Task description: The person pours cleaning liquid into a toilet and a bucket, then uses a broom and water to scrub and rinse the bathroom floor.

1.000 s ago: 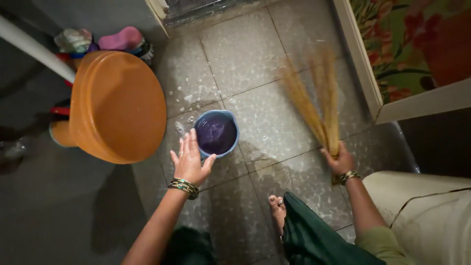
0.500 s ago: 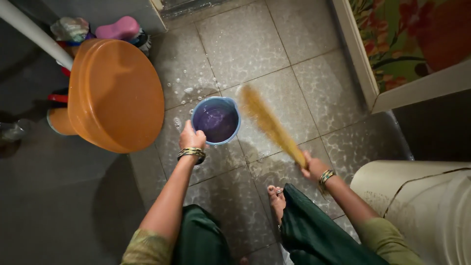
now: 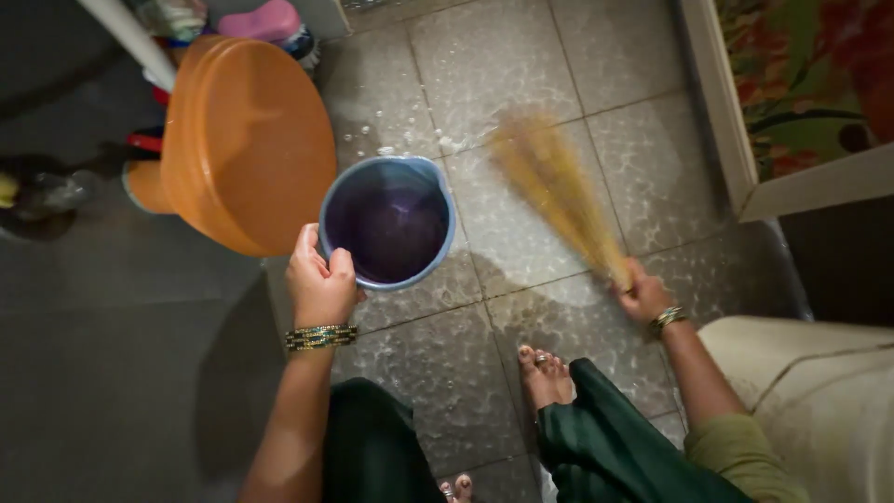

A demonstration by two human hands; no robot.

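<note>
- Left hand (image 3: 319, 284), centre-left of frame: closed around the near rim of the round blue plastic mug with a purple interior (image 3: 388, 222), which is held up above the floor.
- Mug: rigid and light when empty. Contents unclear, so weight cannot be told. Likely slick from suds; the rim gives the hold.
- Right hand (image 3: 643, 295), right of centre: wrapped around the bound end of the straw-coloured stick broom (image 3: 555, 191). Bristles fan toward upper centre, blurred.
- Broom: light, stiff at the bundle, flexible at the tips; grip it at the bundle.
- Wet grey tiled floor (image 3: 484, 74): soapy and probably slippery.
- Orange plastic lid (image 3: 251, 140) lies upper left, just beside the mug.
</note>
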